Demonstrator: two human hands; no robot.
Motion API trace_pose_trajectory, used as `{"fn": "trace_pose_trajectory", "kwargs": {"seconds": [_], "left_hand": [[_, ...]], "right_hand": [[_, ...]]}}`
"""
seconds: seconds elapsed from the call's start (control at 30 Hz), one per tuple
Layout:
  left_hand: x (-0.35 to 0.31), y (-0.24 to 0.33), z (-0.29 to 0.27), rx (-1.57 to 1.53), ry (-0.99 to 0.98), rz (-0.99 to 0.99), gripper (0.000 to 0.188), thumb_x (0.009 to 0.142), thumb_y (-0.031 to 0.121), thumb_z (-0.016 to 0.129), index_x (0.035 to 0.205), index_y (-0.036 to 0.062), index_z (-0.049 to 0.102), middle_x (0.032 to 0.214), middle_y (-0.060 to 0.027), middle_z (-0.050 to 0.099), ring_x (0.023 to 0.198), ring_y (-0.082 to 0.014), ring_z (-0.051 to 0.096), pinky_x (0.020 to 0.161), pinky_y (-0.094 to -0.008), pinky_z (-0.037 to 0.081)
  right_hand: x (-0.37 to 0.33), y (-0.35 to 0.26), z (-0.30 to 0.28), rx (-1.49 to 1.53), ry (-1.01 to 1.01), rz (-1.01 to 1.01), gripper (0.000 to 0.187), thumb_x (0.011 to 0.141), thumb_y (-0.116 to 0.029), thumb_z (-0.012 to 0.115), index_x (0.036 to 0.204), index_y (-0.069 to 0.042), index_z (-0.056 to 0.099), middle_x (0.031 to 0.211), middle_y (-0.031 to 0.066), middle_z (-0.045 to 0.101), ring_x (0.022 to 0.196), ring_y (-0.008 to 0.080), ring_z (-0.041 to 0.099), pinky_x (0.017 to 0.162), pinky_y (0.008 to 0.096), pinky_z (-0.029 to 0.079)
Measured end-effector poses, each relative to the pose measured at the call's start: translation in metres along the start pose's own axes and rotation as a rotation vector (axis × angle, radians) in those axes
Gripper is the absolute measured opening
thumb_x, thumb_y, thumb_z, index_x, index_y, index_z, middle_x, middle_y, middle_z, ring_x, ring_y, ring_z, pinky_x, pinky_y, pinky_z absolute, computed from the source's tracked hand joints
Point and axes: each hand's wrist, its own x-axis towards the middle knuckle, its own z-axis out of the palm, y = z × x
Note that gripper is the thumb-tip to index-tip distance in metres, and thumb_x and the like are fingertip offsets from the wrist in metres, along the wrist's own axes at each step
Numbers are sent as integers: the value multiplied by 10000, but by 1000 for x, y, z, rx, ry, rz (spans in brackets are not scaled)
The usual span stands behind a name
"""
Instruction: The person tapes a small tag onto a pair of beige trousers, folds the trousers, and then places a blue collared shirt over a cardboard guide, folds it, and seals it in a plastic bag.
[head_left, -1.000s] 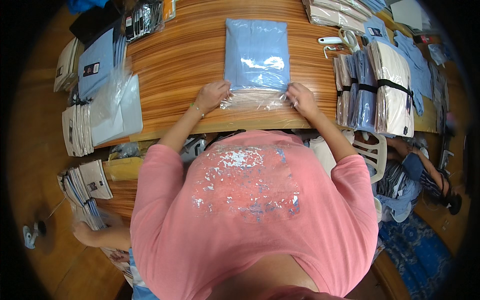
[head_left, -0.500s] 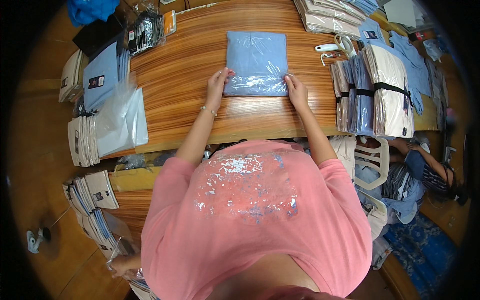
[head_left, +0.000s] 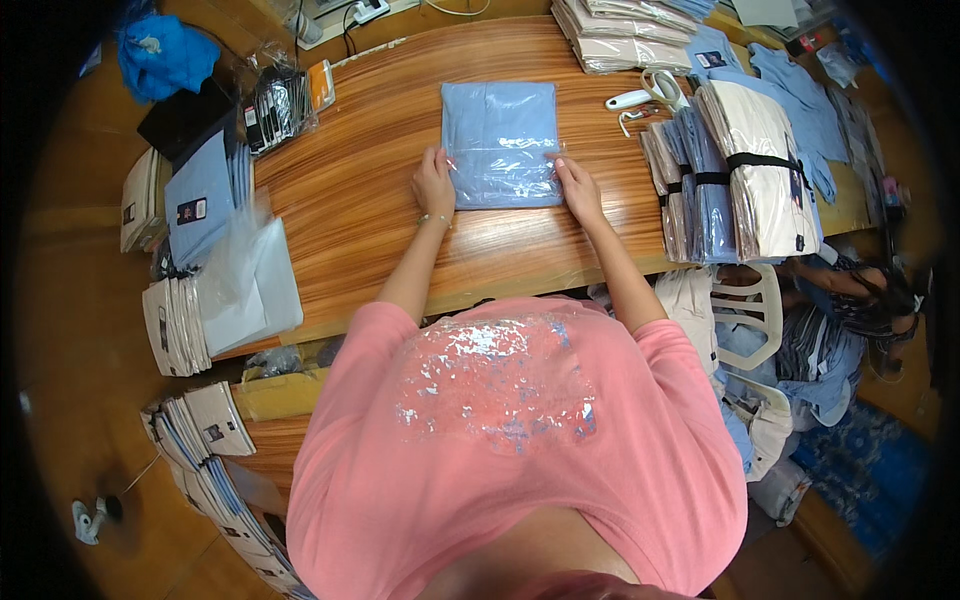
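Observation:
A folded light blue garment in a clear plastic bag (head_left: pixel 498 125) lies flat on the striped wooden table, straight ahead of me. My left hand (head_left: pixel 434 187) is closed at the bag's lower left edge, thumb and fingers pressed against its side. At the lower right edge, my right hand (head_left: pixel 578 190) pinches the plastic, the thumb on top. Glare crosses the clear film on the lower half, where horizontal creases show. The underside of the bag and some of my fingertips are hidden.
On the right stand strapped stacks of bagged garments (head_left: pixel 765 175), with scissors (head_left: pixel 660 88) and a white-handled tool (head_left: pixel 628 99) behind them. Clear plastic bags (head_left: pixel 262 290) and a tagged blue garment (head_left: pixel 198 185) lie left. A person (head_left: pixel 865 300) is at far right, beside a white chair (head_left: pixel 752 315).
The view has shifted a little. The shiny creased area of plastic now reaches higher up the bag. Another person's hand at lower left has gone from view, and the person at right has moved.

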Motion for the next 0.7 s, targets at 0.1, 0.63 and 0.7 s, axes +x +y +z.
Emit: {"fn": "trace_pose_trajectory", "kwargs": {"seconds": [0.1, 0.63, 0.7], "left_hand": [[1, -2, 2, 1, 17, 5, 258, 956, 269, 437, 922, 59, 585, 759, -86, 677, 717, -226, 648, 646, -344, 469], [12, -4, 4, -1, -88, -40, 258, 874, 298, 581, 836, 49, 636, 700, -95, 654, 658, -233, 630, 590, -345, 453], [15, -4, 3, 22, -100, -36, 269, 856, 308, 604, 799, 47, 640, 690, -98, 650, 647, -233, 625, 580, -344, 450]], "right_hand": [[0, -1, 3, 36, 29, -2, 343, 920, -418, 423, 1136, -250, 630, 810, 46, 652, 828, 238, 617, 743, 343, 455], [14, 25, 19, -25, 148, 103, 332, 900, -411, 472, 1155, -260, 622, 994, 109, 665, 949, 278, 614, 808, 344, 455], [13, 24, 20, -30, 164, 117, 323, 892, -398, 487, 1132, -241, 634, 949, 97, 672, 907, 266, 622, 784, 343, 459]]}}
